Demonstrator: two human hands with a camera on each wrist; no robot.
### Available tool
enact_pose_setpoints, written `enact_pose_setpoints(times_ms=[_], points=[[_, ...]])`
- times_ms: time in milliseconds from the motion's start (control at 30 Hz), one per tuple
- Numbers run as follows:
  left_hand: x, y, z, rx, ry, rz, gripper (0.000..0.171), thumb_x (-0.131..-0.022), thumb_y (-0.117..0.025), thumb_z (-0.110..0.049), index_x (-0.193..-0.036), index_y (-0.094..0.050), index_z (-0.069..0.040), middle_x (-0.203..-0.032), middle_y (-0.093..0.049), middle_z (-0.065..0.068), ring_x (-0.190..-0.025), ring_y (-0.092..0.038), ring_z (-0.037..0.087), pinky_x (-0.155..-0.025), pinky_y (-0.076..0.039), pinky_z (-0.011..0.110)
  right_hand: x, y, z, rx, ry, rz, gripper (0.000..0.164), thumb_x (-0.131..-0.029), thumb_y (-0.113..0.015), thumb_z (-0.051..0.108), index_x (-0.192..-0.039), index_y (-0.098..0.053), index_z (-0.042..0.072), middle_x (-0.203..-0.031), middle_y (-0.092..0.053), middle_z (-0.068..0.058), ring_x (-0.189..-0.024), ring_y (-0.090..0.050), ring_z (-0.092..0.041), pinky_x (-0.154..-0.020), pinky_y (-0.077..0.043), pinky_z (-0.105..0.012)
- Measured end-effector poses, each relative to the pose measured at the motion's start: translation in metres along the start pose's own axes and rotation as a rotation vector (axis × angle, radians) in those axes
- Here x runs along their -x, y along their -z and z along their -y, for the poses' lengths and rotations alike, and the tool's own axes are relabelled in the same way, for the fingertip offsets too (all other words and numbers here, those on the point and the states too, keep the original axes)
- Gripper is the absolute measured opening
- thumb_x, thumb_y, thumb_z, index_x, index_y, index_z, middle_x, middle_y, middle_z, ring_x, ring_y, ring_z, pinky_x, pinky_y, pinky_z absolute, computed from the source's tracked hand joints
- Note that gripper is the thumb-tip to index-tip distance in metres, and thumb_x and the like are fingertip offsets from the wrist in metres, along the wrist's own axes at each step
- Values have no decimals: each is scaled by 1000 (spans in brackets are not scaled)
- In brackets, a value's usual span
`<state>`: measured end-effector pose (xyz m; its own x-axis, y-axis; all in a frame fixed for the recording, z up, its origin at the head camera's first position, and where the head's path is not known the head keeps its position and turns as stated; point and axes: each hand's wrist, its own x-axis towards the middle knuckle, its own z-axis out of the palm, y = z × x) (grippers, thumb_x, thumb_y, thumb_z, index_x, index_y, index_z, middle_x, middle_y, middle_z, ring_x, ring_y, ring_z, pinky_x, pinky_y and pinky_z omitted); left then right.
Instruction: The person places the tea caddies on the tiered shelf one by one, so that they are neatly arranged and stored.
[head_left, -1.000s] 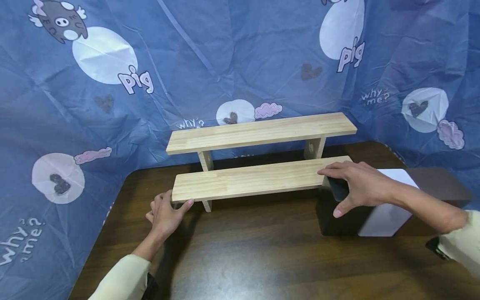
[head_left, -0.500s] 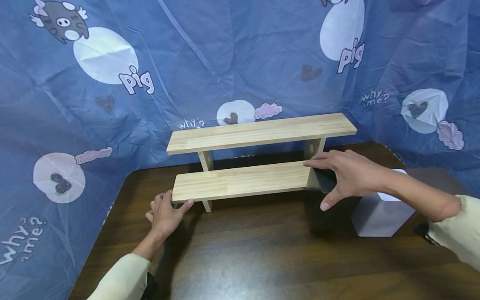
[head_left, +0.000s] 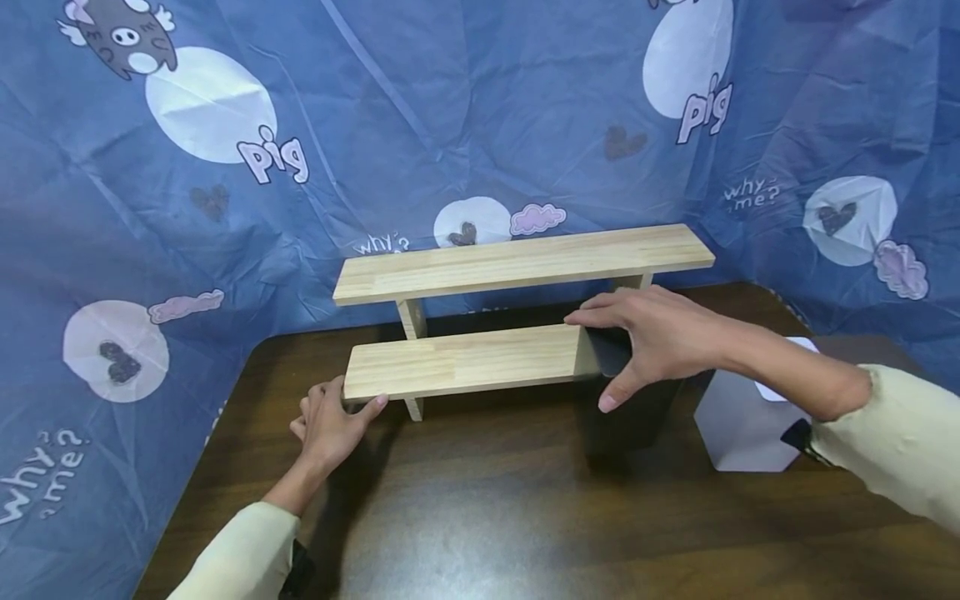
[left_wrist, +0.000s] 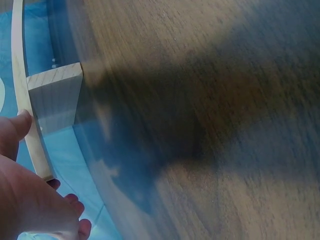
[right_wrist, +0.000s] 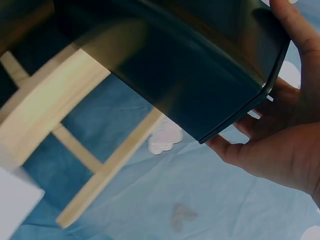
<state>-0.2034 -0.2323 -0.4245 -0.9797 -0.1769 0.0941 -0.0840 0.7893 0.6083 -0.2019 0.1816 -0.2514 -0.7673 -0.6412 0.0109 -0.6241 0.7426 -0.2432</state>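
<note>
The right grip (head_left: 660,337), spread wide, holds the black box (head_left: 632,410) by its top, hiding the right end of the lower wooden shelf (head_left: 465,358) in the head view. The box looks rigid, probably slippery, best held across opposite upper edges. The left grip (head_left: 327,429) pinches the shelf's left end.
</note>
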Motion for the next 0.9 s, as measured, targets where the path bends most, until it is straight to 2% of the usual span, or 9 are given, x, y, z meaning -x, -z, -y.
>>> enact_pose_setpoints(times_ms=[300,567,767,900], points=[[-1,1,-1,-6,3,-1,79,-84,-67,-53,-141,-42,-3,-129,-40,24,-112,-32,39,-84,-16,55,-25,18,27,31,118,-19,95,-58,-83,62,-139,-53,21,-141,-51,-8,-130,-45,-32,-96,-41,-53],[-1,2,-2,-4,5,10,80,-85,-66,-54,-141,-41,-4,-129,-40,25,-112,-32,40,-85,-16,56,-43,23,48,64,135,-7,94,-59,-83,62,-139,-53,24,-141,-51,-6,-127,-47,-28,-95,-42,-48],[0,3,-2,-6,6,13,80,-85,-66,-53,-142,-40,-2,-131,-39,25,-115,-31,41,-87,-15,57,-62,25,57,76,154,-8,95,-59,-83,62,-139,-52,23,-139,-52,-5,-120,-50,-24,-86,-44,-40],[0,3,-2,-7,5,10,80,-85,-67,-53,-141,-41,-2,-129,-41,25,-114,-32,41,-87,-15,57,-77,23,61,57,150,8,95,-59,-83,61,-140,-52,22,-140,-51,-5,-122,-49,-24,-90,-44,-40]])
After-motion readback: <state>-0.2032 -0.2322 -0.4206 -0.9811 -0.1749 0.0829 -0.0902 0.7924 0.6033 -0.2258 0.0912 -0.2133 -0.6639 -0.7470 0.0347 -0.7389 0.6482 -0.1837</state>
